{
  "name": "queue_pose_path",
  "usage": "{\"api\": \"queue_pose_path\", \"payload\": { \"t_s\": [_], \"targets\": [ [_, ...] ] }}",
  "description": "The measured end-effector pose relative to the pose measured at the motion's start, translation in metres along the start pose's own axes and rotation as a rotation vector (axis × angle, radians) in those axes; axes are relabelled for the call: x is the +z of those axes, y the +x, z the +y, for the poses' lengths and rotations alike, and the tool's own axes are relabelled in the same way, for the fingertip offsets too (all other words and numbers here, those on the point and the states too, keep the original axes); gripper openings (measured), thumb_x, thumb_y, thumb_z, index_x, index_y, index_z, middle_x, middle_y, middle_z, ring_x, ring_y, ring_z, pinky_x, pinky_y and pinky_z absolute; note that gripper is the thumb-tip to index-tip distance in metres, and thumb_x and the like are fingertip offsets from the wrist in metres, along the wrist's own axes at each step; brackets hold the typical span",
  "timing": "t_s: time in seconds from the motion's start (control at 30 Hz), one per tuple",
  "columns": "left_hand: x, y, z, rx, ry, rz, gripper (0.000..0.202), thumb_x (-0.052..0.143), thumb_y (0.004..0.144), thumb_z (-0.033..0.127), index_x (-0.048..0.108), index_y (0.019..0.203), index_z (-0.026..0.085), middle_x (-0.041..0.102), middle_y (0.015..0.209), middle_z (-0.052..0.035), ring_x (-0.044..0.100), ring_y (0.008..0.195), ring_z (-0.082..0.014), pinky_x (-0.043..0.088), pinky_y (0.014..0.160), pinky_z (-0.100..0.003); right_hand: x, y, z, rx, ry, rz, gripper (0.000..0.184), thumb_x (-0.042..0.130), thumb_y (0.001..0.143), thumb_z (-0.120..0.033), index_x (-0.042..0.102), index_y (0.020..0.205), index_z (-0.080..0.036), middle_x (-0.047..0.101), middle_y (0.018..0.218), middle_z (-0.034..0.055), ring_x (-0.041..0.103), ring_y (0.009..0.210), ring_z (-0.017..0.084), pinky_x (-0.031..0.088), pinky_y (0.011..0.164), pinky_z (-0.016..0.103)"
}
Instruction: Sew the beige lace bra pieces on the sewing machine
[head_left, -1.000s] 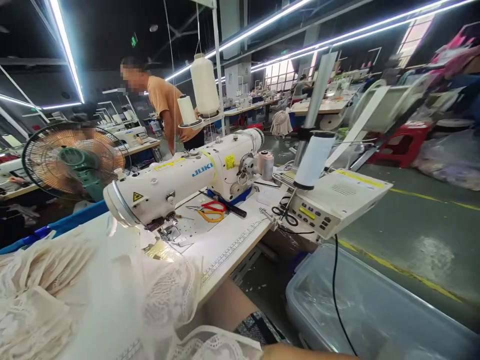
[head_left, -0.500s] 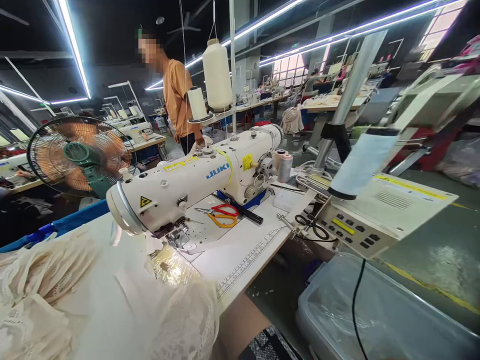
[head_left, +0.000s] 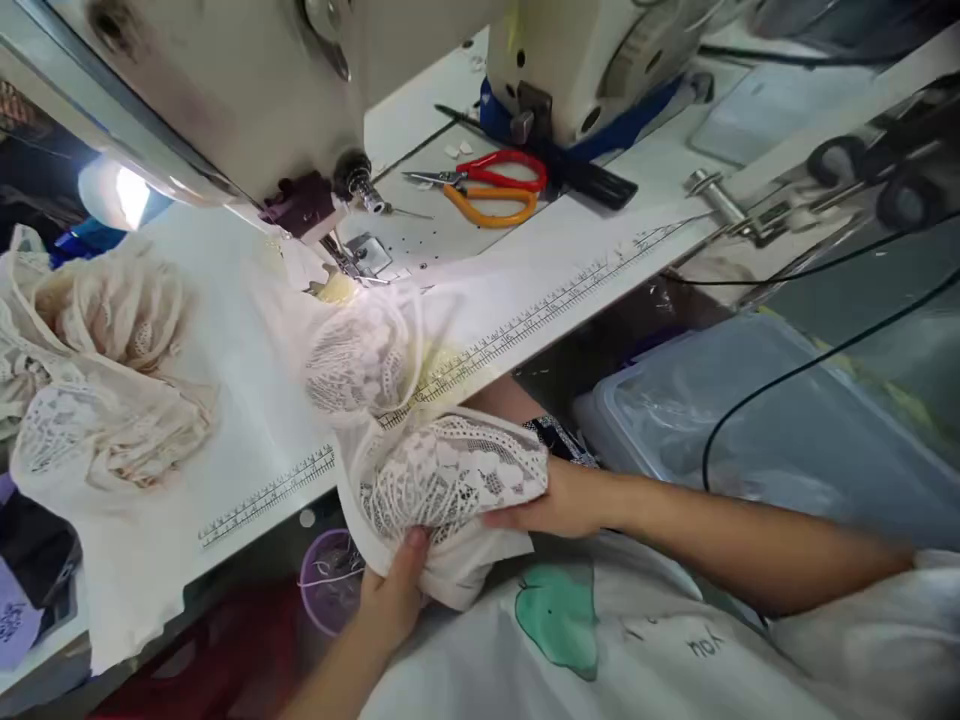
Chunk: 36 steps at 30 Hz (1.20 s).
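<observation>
Nearest is the wearer's white shirt (head_left: pixel 637 650), its front printed with one green shape and the word "you". The left hand (head_left: pixel 391 592) comes up from below, thumb pressed on top of a white lace garment (head_left: pixel 450 485) and its other fingers largely hidden beneath. From the other side, forearm slanting across the shirt, the right hand (head_left: pixel 566 498) is closed around the garment's edge, fingers reaching under. The garment has two lace cups: one between the hands at the front edge of the surface (head_left: pixel 262 430), the other lying under the sewing machine (head_left: pixel 225 80). One purple bin (head_left: pixel 330 585) and one clear tub (head_left: pixel 720 400) stand below. A ruler scale (head_left: pixel 547 310) with tiny numbers runs along the surface; a lace pile (head_left: pixel 120 340) lies at left. Farther back, one pair of snips (head_left: pixel 491 190), one handle red and one orange, lies beside one black-handled tool (head_left: pixel 592 180).
</observation>
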<state>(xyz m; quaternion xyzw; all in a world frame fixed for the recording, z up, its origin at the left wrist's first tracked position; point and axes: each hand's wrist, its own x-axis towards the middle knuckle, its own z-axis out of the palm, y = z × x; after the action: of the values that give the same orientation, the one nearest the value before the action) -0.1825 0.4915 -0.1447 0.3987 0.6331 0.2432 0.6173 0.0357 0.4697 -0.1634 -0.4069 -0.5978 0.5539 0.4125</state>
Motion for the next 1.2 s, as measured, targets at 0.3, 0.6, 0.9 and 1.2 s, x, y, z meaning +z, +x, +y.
{"api": "queue_pose_path", "payload": {
  "t_s": [0.3, 0.6, 0.9, 1.2],
  "targets": [
    [-0.029, 0.021, 0.012, 0.005, -0.105, -0.207, 0.042, 0.075, 0.062, 0.042, 0.071, 0.091, 0.013, 0.07, 0.087, -0.0116, 0.059, 0.102, -0.0342, 0.047, 0.091, -0.046, -0.006, 0.0, 0.001, 0.145, 0.11, -0.06, 0.027, 0.046, 0.084, -0.035, 0.057, 0.067, -0.016, 0.059, 0.067, 0.0003, 0.057, 0.073, 0.015, 0.045, 0.075, 0.029],
    [-0.027, 0.024, 0.067, 0.117, -0.175, -0.294, 0.055, 0.077, 0.056, 0.053, 0.069, 0.097, 0.017, 0.068, 0.092, -0.0127, 0.06, 0.098, -0.035, 0.051, 0.083, -0.045, 0.001, 0.001, 0.013, 0.369, 0.396, 0.019, 0.028, 0.058, 0.075, -0.043, 0.056, 0.075, -0.015, 0.051, 0.063, -0.0038, 0.039, 0.049, 0.006, 0.034, 0.046, 0.019],
    [-0.019, 0.026, 0.057, 0.068, -0.109, -0.199, 0.049, 0.081, 0.058, 0.033, 0.065, 0.101, 0.015, 0.069, 0.088, -0.0106, 0.064, 0.088, -0.0288, 0.052, 0.077, -0.039, -0.004, 0.002, 0.004, 0.401, 0.51, 0.069, 0.043, 0.047, 0.078, -0.059, 0.045, 0.066, -0.018, 0.045, 0.056, -0.0034, 0.042, 0.048, 0.009, 0.036, 0.047, 0.023],
    [-0.025, 0.034, 0.085, 0.153, -0.279, -0.19, 0.05, 0.074, 0.061, 0.053, 0.068, 0.096, 0.017, 0.069, 0.095, -0.0085, 0.064, 0.088, -0.0268, 0.054, 0.073, -0.034, 0.007, 0.004, 0.0, -0.011, -0.745, -0.191, 0.021, 0.047, 0.084, -0.024, 0.057, 0.067, -0.017, 0.06, 0.07, 0.0038, 0.053, 0.063, 0.015, 0.03, 0.052, 0.027]
  ]
}}
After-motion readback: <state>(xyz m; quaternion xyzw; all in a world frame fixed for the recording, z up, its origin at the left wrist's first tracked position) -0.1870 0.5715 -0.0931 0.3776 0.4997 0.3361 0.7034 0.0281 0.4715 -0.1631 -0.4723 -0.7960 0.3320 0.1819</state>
